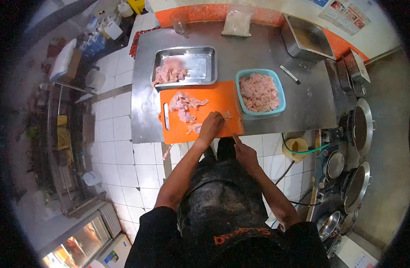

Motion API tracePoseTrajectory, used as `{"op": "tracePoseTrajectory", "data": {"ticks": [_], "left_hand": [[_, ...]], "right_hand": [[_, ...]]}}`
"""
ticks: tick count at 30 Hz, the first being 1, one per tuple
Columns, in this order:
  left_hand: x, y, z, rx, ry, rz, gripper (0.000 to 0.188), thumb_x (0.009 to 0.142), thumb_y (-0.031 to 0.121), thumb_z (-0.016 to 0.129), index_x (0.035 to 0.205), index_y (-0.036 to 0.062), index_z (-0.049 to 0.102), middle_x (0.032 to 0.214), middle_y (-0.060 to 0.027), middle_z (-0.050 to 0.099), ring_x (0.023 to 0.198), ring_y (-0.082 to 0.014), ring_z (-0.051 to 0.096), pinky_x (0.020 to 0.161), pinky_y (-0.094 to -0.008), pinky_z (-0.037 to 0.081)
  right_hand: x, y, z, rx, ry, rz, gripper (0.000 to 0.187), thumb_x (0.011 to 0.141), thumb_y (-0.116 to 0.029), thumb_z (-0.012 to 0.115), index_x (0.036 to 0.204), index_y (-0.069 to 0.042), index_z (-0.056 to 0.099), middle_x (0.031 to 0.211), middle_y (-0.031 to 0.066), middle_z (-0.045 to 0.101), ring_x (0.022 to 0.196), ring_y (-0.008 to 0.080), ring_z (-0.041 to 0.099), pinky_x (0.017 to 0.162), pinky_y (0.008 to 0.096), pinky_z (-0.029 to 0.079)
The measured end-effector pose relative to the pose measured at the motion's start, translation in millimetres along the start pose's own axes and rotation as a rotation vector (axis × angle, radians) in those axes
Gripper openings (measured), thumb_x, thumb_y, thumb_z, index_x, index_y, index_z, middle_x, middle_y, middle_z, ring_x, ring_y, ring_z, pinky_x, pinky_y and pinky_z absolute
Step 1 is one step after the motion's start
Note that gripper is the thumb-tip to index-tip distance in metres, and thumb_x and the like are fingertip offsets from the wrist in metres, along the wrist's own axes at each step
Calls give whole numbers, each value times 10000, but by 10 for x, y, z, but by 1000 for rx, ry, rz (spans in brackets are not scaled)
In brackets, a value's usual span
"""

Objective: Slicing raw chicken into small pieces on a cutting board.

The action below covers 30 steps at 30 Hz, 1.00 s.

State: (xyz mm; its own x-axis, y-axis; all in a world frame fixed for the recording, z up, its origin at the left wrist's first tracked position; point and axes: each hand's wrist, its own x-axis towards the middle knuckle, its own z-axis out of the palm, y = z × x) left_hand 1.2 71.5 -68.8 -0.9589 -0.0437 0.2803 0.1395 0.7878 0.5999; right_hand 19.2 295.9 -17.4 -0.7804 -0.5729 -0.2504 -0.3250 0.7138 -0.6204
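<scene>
An orange cutting board (223, 96) lies at the table's near edge, with pale pink raw chicken skin (183, 105) spread over its left half. My left hand (211, 126) presses down on the board with curled fingers. A strip of skin (194, 128) comes out on its left side; what lies under the fingers is hidden. My right hand (246, 157) is wrapped round the handle of a knife (236, 138), whose blade points forward beside the left fingertips. Just beyond the blade is a small cut piece (227, 115).
A pale blue tub (237, 96) of cut pieces stands right of the board. Behind the board is a metal tray (204, 54) holding more skin. A second knife (166, 117) lies on the board's left edge. Pans (361, 123) and a green hose (310, 151) are at the right.
</scene>
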Motion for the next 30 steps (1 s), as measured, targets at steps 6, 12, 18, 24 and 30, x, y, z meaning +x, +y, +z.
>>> {"op": "tracePoseTrajectory", "data": {"ticks": [6,12,18,24,30], "left_hand": [[97,264,-286,-97,-23,-39,121,776,76,616,874,5,625,936,-128,586,912,-323,549,788,-397,479],[86,284,-255,-97,34,-66,126,793,75,604,888,-5,623,939,-130,591,930,-324,550,808,-400,469],[35,369,-612,-273,121,3,306,763,74,659,1052,4,592,1038,-151,562,980,-343,544,846,-398,464],[-272,-196,-400,-194,-12,-91,332,721,67,713,1028,11,598,1015,-144,561,969,-338,544,845,-406,457],[-236,-38,-485,-178,-103,-112,191,757,56,673,937,9,632,964,-120,586,932,-314,558,822,-399,464]], "right_hand": [[195,-263,56,-130,187,-149,517,975,-248,449,1465,-186,296,656,163,615,559,346,612,520,474,488],[-300,23,53,-81,-14,23,533,977,-252,430,1479,-200,258,694,169,628,605,370,619,561,488,487],[-391,0,-143,-32,21,68,516,986,-259,425,1477,-238,267,760,220,636,633,375,620,589,468,492],[-123,165,458,197,-31,13,489,993,-246,408,1466,-221,288,862,249,648,696,408,628,635,480,505],[-197,-23,436,58,31,-19,473,992,-266,396,1453,-204,310,925,232,653,713,420,624,654,492,511]]}}
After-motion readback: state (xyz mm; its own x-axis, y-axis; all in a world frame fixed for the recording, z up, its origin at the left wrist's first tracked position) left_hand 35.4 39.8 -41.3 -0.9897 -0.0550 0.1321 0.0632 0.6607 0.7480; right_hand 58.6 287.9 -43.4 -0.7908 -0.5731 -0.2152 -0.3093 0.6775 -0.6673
